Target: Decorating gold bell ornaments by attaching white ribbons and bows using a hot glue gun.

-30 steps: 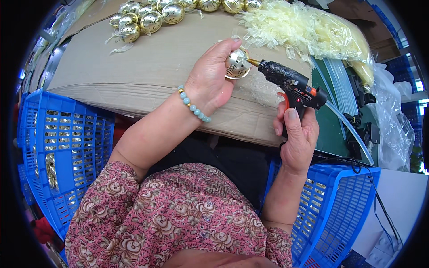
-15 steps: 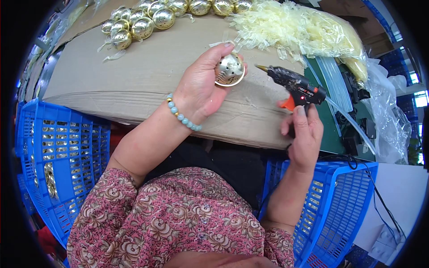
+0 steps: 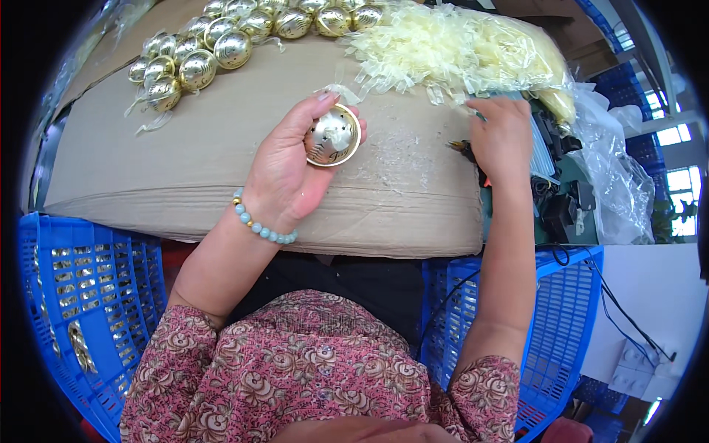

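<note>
A round gold ornament [image 3: 331,136] with small star-shaped holes and a raised rim rests in my left hand [image 3: 284,162]. The palm faces up and the fingers wrap round the ornament. A pale translucent ribbon [image 3: 341,91] sticks out at its top, beside my fingertips. My right hand [image 3: 504,136] is at the near right edge of a heap of pale yellow ribbon pieces [image 3: 425,52]. Its fingers are drawn together, and what they pinch is too small to make out. The glue gun [image 3: 461,148] lies under my right wrist, mostly hidden, with only its nozzle end and a bit of orange showing.
Several gold ornaments [image 3: 197,70] with ribbons sit at the back left of the cardboard [image 3: 221,148]. Clear glue sticks [image 3: 545,140], black adapters [image 3: 559,214] and a clear plastic bag [image 3: 619,184] are at the right. Blue crates [image 3: 96,288] flank me, and black cables [image 3: 628,317] hang at the right.
My right hand has let go of the glue gun and moved up to the yellow ribbon heap. My left hand still holds the ornament. The whole view has shifted somewhat.
</note>
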Action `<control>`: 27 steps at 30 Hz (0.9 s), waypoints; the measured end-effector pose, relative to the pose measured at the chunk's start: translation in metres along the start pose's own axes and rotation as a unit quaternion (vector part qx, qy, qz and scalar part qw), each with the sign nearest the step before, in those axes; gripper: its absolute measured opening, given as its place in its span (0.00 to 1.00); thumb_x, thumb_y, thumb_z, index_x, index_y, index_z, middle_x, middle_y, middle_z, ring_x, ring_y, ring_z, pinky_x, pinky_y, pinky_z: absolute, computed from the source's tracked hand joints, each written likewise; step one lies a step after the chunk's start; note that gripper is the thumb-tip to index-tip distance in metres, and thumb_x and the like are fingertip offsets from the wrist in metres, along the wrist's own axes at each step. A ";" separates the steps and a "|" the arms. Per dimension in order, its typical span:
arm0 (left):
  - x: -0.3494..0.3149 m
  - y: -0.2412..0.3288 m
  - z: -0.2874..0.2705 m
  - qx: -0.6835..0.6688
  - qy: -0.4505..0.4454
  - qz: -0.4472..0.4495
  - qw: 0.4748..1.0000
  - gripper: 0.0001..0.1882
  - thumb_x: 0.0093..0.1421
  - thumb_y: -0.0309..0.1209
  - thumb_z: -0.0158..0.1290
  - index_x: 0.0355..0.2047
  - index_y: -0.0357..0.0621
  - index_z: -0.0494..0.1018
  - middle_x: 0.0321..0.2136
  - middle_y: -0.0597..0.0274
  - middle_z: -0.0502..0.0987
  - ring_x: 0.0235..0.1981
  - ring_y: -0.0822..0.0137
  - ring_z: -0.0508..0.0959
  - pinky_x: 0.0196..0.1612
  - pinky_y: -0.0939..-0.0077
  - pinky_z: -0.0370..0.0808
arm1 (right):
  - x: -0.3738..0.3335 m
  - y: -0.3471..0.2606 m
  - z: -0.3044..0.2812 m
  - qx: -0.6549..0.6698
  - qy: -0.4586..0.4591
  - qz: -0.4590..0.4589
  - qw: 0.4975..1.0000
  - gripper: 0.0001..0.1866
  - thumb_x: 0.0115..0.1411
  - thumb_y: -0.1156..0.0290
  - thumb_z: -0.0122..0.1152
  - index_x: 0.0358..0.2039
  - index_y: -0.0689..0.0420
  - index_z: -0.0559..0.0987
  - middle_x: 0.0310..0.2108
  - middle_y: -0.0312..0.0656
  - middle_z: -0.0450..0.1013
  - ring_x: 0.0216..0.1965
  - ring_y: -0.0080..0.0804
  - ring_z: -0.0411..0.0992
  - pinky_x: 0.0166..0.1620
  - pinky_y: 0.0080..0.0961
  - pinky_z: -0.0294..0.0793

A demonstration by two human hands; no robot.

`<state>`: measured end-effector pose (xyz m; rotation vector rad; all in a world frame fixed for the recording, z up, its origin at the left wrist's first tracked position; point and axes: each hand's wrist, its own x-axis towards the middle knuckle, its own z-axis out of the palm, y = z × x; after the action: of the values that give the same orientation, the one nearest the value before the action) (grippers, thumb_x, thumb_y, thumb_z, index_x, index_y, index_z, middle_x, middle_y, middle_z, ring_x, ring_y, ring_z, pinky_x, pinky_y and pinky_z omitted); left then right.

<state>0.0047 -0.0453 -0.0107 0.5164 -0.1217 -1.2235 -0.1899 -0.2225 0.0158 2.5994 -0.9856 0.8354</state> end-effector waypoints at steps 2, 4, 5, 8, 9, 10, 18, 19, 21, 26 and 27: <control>-0.001 -0.001 0.000 0.005 -0.001 0.000 1.000 0.08 0.59 0.30 0.52 0.37 0.39 0.71 0.31 0.56 0.76 0.35 0.64 0.77 0.44 0.69 0.75 | 0.013 0.002 0.012 -0.004 -0.060 -0.035 0.998 0.06 0.46 0.74 0.60 0.27 0.55 0.81 0.27 0.43 0.74 0.36 0.45 0.68 0.44 0.34 0.67; -0.002 -0.004 -0.001 0.010 -0.036 0.001 0.999 0.08 0.60 0.30 0.50 0.37 0.39 0.71 0.32 0.57 0.76 0.35 0.64 0.77 0.43 0.70 0.75 | 0.011 0.013 0.023 -0.017 -0.070 -0.028 0.997 0.05 0.46 0.74 0.60 0.26 0.55 0.81 0.27 0.43 0.74 0.36 0.45 0.68 0.44 0.34 0.68; -0.001 -0.005 -0.002 0.006 -0.048 0.002 0.999 0.08 0.60 0.30 0.50 0.37 0.39 0.71 0.32 0.57 0.76 0.35 0.64 0.77 0.43 0.70 0.75 | 0.013 0.018 0.027 -0.020 -0.081 -0.025 0.996 0.05 0.45 0.75 0.60 0.25 0.56 0.81 0.27 0.43 0.74 0.37 0.46 0.67 0.44 0.34 0.68; -0.004 -0.004 -0.002 0.083 -0.074 0.011 0.994 0.09 0.61 0.29 0.48 0.40 0.37 0.70 0.32 0.57 0.76 0.35 0.66 0.77 0.42 0.73 0.75 | 0.008 0.007 0.005 0.163 -0.093 0.028 0.982 0.04 0.45 0.76 0.61 0.24 0.58 0.79 0.32 0.42 0.74 0.41 0.42 0.67 0.45 0.31 0.66; -0.009 -0.004 0.002 0.079 -0.083 0.013 0.993 0.09 0.61 0.29 0.48 0.40 0.37 0.70 0.32 0.57 0.76 0.35 0.66 0.77 0.42 0.73 0.75 | 0.005 -0.004 -0.009 0.154 -0.087 0.026 0.984 0.04 0.45 0.76 0.61 0.24 0.58 0.79 0.32 0.42 0.74 0.41 0.42 0.67 0.45 0.31 0.66; -0.014 -0.004 0.007 0.107 -0.085 0.011 0.991 0.11 0.60 0.29 0.49 0.41 0.37 0.70 0.32 0.56 0.76 0.35 0.67 0.78 0.41 0.75 0.75 | 0.002 -0.014 -0.027 0.219 -0.106 0.030 0.969 0.04 0.46 0.75 0.61 0.25 0.58 0.79 0.33 0.41 0.74 0.42 0.40 0.66 0.47 0.30 0.65; -0.032 -0.007 0.021 0.239 -0.223 -0.091 0.941 0.19 0.58 0.29 0.51 0.49 0.33 0.67 0.36 0.54 0.77 0.34 0.71 0.78 0.40 0.79 0.75 | -0.009 -0.067 -0.065 0.408 -0.157 -0.070 0.897 0.04 0.52 0.72 0.59 0.29 0.58 0.77 0.36 0.38 0.72 0.43 0.30 0.65 0.48 0.25 0.63; -0.030 -0.009 0.022 0.241 -0.216 -0.090 0.942 0.19 0.58 0.29 0.51 0.49 0.33 0.67 0.36 0.54 0.77 0.34 0.71 0.78 0.40 0.79 0.75 | -0.005 -0.064 -0.064 0.414 -0.159 -0.071 0.894 0.04 0.52 0.72 0.59 0.29 0.58 0.77 0.36 0.38 0.72 0.43 0.30 0.65 0.48 0.25 0.63; -0.030 -0.011 0.023 0.190 -0.200 -0.040 0.960 0.19 0.59 0.30 0.51 0.49 0.32 0.67 0.36 0.55 0.76 0.35 0.70 0.77 0.40 0.78 0.75 | -0.004 -0.066 -0.056 0.519 -0.212 0.003 0.828 0.06 0.55 0.73 0.56 0.32 0.60 0.77 0.35 0.37 0.73 0.39 0.25 0.67 0.45 0.21 0.65; -0.027 -0.008 0.028 0.108 -0.164 0.004 0.980 0.13 0.61 0.31 0.49 0.42 0.35 0.68 0.34 0.59 0.75 0.36 0.68 0.78 0.41 0.76 0.76 | -0.044 -0.084 -0.048 0.731 0.012 0.178 0.658 0.23 0.63 0.58 0.53 0.48 0.65 0.70 0.40 0.40 0.70 0.41 0.25 0.67 0.45 0.23 0.66; -0.028 -0.008 0.027 0.111 -0.153 0.011 0.982 0.13 0.61 0.31 0.49 0.42 0.35 0.68 0.34 0.59 0.75 0.36 0.68 0.78 0.41 0.76 0.76 | -0.051 -0.092 -0.042 0.739 0.004 0.176 0.650 0.23 0.63 0.58 0.53 0.48 0.65 0.70 0.40 0.40 0.70 0.41 0.25 0.67 0.45 0.23 0.66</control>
<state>-0.0214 -0.0299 0.0146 0.5157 -0.5293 -1.2695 -0.1779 -0.1101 0.0175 3.5041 -0.9518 2.6599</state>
